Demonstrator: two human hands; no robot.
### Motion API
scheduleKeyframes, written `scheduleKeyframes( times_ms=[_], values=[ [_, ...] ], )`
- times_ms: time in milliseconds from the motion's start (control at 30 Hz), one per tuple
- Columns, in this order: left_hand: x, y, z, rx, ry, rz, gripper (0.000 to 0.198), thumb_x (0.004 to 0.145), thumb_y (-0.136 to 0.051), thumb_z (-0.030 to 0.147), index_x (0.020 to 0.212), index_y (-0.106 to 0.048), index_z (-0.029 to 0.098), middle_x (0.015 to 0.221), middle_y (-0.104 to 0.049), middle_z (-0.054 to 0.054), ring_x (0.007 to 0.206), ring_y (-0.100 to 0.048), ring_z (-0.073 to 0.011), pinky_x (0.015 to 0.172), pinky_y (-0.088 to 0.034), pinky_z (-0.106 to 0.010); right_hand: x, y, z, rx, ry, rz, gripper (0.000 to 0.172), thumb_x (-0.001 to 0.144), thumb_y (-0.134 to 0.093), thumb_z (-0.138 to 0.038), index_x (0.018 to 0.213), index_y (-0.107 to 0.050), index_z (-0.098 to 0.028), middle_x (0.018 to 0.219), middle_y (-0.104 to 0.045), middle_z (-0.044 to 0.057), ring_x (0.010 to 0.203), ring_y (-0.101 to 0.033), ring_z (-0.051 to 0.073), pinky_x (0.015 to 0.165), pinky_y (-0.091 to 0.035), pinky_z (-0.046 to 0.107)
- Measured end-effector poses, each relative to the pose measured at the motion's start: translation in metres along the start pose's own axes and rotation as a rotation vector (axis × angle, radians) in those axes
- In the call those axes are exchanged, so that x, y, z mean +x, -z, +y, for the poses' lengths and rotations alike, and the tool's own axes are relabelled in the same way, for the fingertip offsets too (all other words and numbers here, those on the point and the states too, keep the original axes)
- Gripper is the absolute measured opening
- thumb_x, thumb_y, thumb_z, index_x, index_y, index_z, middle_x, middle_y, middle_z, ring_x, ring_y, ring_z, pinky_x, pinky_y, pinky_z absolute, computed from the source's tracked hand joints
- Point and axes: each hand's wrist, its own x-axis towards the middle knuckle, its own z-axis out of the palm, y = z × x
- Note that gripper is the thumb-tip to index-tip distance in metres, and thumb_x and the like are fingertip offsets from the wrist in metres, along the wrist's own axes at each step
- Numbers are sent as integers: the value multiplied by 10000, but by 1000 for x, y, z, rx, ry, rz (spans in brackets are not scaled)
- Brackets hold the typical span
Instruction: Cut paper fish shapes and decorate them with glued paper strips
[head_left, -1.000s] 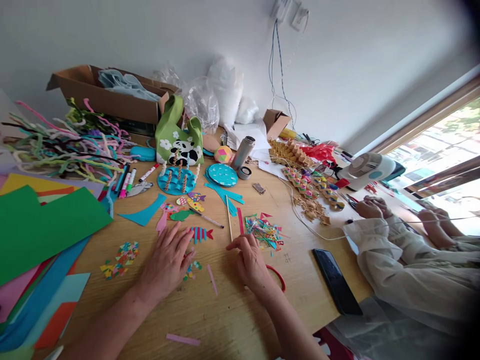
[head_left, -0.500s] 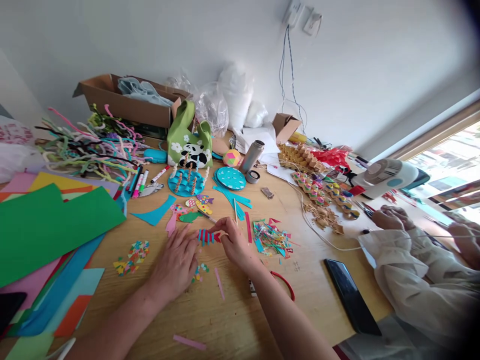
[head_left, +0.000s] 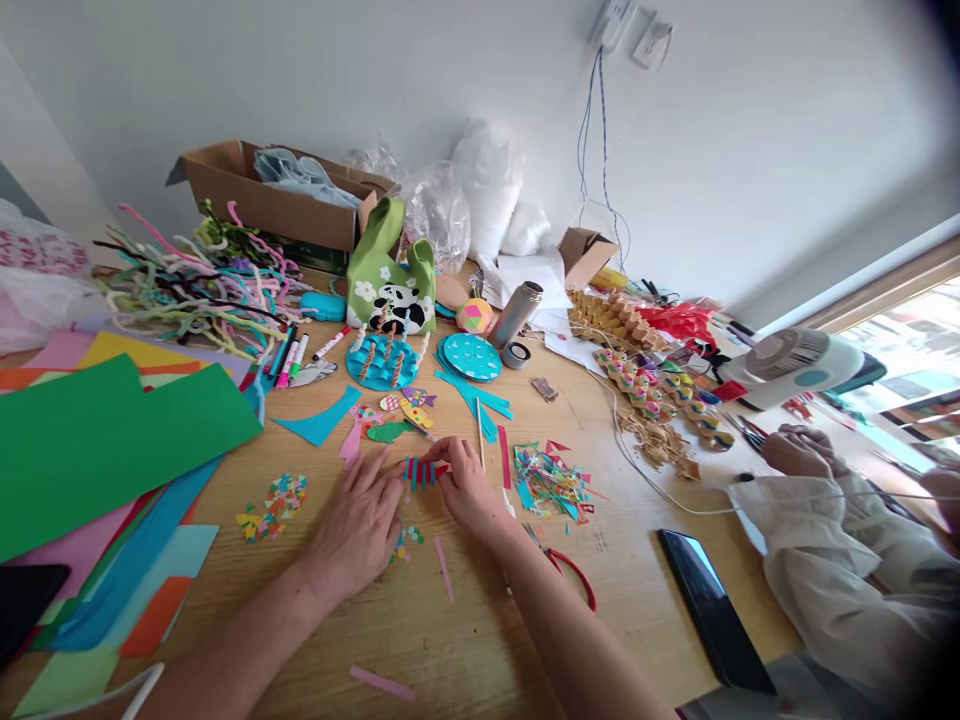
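Note:
A small red paper fish with blue stripes [head_left: 423, 472] lies between my hands at the middle of the table. My left hand [head_left: 358, 518] rests low over the wood, its fingertips holding the left end of the fish. On the tail side, my right hand [head_left: 472, 492] pinches the other end between thumb and fingers. Just beyond are decorated paper fish [head_left: 388, 431] in pink, green and yellow. Small coloured paper dots [head_left: 409, 540] lie beside my left hand. Red-handled scissors [head_left: 574, 575] are partly hidden behind my right forearm.
Coloured sheets [head_left: 112, 450] are stacked at left, near pipe cleaners [head_left: 202, 285]. A panda bag [head_left: 390, 285], blue woven piece [head_left: 382, 362] and metal flask [head_left: 517, 315] stand behind. Paper scraps [head_left: 551, 480] and a phone [head_left: 712, 608] lie right, near another person's sleeves [head_left: 810, 540].
The view has shifted slightly, moving the scene rightward. The striped fish now looks narrower between my hands, with my fingers closer together at its ends.

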Motion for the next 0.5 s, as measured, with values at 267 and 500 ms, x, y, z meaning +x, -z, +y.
scheduleKeyframes(
  times_ms=[267,500],
  values=[
    [0,-1,-1,-11,12,-18,359,816,-468,100,1147,-597,153,1336,-581,-86,1390,-296,-300,1124,-275,-537,1,0,-2,-19,6,-13,416,660,-359,55,958,-449,-220,1011,-621,68,1010,-511,222,899,-424,395],
    [0,1,0,-19,14,-15,375,813,-476,100,1168,-586,152,1323,-590,-88,1389,-298,-302,1127,-272,-538,2,-1,-2,-2,13,-14,439,636,-358,56,960,-454,-224,1004,-616,65,1016,-521,219,908,-424,400]
  ],
)
